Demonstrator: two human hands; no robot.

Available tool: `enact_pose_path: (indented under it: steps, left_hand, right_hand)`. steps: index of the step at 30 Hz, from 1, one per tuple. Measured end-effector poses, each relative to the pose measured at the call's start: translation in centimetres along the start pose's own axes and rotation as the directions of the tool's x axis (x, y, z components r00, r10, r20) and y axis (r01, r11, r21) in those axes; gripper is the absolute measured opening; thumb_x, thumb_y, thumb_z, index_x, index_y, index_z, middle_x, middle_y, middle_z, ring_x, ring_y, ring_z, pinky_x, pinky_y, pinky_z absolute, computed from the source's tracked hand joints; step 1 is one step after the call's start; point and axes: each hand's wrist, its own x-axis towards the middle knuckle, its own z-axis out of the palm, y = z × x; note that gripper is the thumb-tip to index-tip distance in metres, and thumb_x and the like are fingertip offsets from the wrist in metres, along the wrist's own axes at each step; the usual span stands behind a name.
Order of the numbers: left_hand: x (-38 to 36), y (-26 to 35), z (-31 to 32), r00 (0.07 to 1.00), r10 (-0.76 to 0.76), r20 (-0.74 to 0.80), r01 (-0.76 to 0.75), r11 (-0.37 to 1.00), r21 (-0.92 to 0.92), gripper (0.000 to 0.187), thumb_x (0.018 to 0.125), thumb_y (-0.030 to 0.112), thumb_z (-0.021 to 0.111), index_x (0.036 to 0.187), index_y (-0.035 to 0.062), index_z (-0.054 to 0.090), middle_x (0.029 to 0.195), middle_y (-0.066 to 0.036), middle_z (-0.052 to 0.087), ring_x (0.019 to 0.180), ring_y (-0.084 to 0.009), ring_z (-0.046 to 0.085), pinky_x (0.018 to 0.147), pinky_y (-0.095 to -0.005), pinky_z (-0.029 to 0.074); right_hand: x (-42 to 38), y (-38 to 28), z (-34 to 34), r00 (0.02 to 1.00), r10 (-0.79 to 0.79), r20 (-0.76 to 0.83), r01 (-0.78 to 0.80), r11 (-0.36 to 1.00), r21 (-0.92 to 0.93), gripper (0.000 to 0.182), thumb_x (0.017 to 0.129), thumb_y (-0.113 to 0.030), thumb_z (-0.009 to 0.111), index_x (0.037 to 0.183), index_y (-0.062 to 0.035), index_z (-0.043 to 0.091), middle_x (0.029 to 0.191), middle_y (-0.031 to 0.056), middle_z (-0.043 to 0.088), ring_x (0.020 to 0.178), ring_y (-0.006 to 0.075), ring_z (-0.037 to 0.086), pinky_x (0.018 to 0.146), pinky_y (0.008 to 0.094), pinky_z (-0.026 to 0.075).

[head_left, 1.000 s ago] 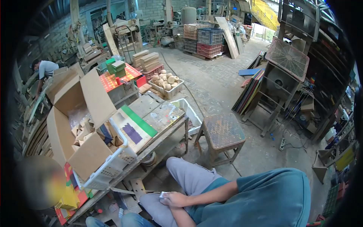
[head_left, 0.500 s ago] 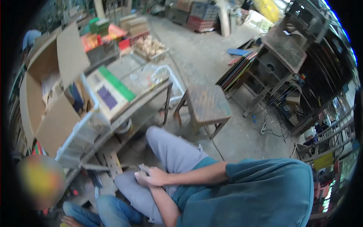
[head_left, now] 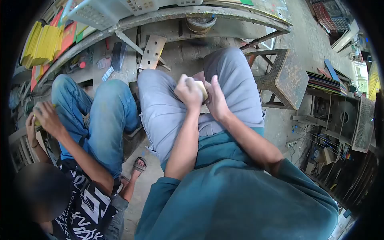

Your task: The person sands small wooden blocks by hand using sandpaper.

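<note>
The person's right hand [head_left: 189, 93] is closed, fingers curled, on a small pale-yellow block [head_left: 203, 91]; motion blurs the fingers. The left hand [head_left: 217, 101] faces it, partly open with the thumb raised, beside the block. Its other fingers are largely hidden, so its grip cannot be told. A thin brownish-pink sheet [head_left: 199, 76] stands up between the hands, next to the block; which hand has hold of it cannot be told. Block and sheet are above the person's lap, between the knees of the grey trousers [head_left: 162, 100].

At the person's right sits a co-worker in blue jeans [head_left: 112, 106], both hands near a yellow item, mostly covered by the fingers. A brown strapped sandal [head_left: 140, 164] is on the co-worker's visible foot.

Ahead, a worn metal-edged bench [head_left: 236, 14] bears a white perforated plastic basket [head_left: 96, 13] and, towards its far left end, a stack of yellow pieces [head_left: 42, 45]. Beneath it are a round paint-stained bucket [head_left: 201, 25] and a light-brown board with dark holes [head_left: 153, 52]. A worn square-topped stool [head_left: 294, 80] stands just beside the person's left knee.
</note>
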Motion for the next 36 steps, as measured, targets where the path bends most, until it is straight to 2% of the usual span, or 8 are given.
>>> enact_pose_path:
  steps: [9,14,17,21,26,29,33,36]
  left_hand:
    - [0.3,1.4,0.7,0.959,0.282,-0.019,-0.275,0.948,0.161,0.024,0.081,0.010,0.046,0.061,-0.0023,0.042,0.052,-0.022,0.044,0.048,-0.0404,0.045,0.049,-0.0467,0.035]
    - [0.7,-0.3,0.5,0.996,0.070,-0.046,-0.057,0.968,0.243,0.023,0.079,0.010,0.047,0.060,-0.0011,0.041,0.056,-0.022,0.048,0.052,-0.0418,0.048,0.052,-0.0496,0.036]
    - [-0.3,1.8,1.2,0.962,0.273,0.016,-0.272,0.946,0.177,0.024,0.081,0.009,0.047,0.060,-0.0007,0.042,0.053,-0.022,0.047,0.051,-0.0415,0.049,0.052,-0.0499,0.035]
    - [0.9,1.3,0.5,0.996,-0.053,-0.071,0.066,0.978,0.197,0.024,0.081,0.013,0.049,0.062,-0.0017,0.045,0.056,-0.023,0.048,0.054,-0.0428,0.050,0.054,-0.0499,0.036]
    - [0.1,1.5,1.1,0.988,0.155,-0.008,-0.149,0.963,0.226,0.023,0.080,0.013,0.048,0.063,-0.0019,0.046,0.056,-0.024,0.048,0.052,-0.0429,0.048,0.054,-0.0498,0.035]
    - [0.5,1.1,0.4,0.988,-0.101,-0.113,0.115,0.985,0.131,0.021,0.079,0.013,0.048,0.063,-0.0010,0.046,0.056,-0.025,0.046,0.053,-0.0437,0.047,0.054,-0.0504,0.035]
    - [-0.3,1.2,1.1,0.986,0.167,-0.001,-0.162,0.959,0.231,0.024,0.081,0.013,0.047,0.063,-0.0033,0.044,0.056,-0.024,0.047,0.050,-0.0401,0.047,0.053,-0.0486,0.034]
    - [0.6,1.2,0.5,0.985,-0.112,-0.133,0.129,0.983,0.133,0.023,0.081,0.013,0.048,0.064,-0.0028,0.046,0.054,-0.023,0.047,0.049,-0.0374,0.047,0.054,-0.0488,0.035]
  right_hand:
    - [-1.0,-2.4,-0.9,0.981,0.059,0.184,-0.080,0.991,0.107,0.093,0.088,-0.074,0.022,0.137,0.0031,0.039,0.113,0.0045,0.056,0.101,0.0132,0.049,0.084,0.0279,0.037]
    - [-3.5,-2.4,-1.1,0.985,0.036,0.169,-0.060,0.988,0.141,0.095,0.087,-0.076,0.018,0.133,0.0044,0.042,0.114,0.0064,0.057,0.103,0.0138,0.050,0.083,0.0272,0.039]
    - [-2.6,-3.3,-1.0,0.992,0.098,0.077,-0.113,0.969,0.218,0.097,0.086,-0.077,0.020,0.134,0.0048,0.042,0.096,0.0012,0.054,0.078,0.0125,0.042,0.069,0.0244,0.031]
    - [-4.6,-2.3,-1.3,0.987,0.037,0.154,-0.067,0.978,0.196,0.094,0.087,-0.077,0.020,0.129,0.0023,0.047,0.089,-0.0012,0.052,0.073,0.0113,0.039,0.065,0.0239,0.029]
    - [-3.2,-2.1,-2.7,0.975,-0.008,0.221,-0.012,0.996,0.087,0.090,0.088,-0.075,0.020,0.128,0.0018,0.048,0.083,-0.0019,0.049,0.072,0.0112,0.040,0.064,0.0235,0.029]
    - [-4.6,-2.5,-0.9,0.983,0.014,0.181,-0.033,0.994,0.105,0.089,0.090,-0.073,0.019,0.128,0.0021,0.047,0.084,-0.0020,0.049,0.073,0.0105,0.040,0.064,0.0236,0.030]
    - [-3.2,-2.7,-1.4,0.991,-0.008,0.137,0.004,1.000,0.030,0.090,0.089,-0.074,0.020,0.130,0.0016,0.046,0.096,0.0012,0.056,0.073,0.0104,0.041,0.064,0.0225,0.030]
    - [-3.9,-1.1,-2.5,0.943,-0.020,0.332,-0.007,0.997,0.082,0.089,0.089,-0.074,0.019,0.130,0.0013,0.046,0.104,0.0019,0.058,0.074,0.0095,0.041,0.064,0.0219,0.029]
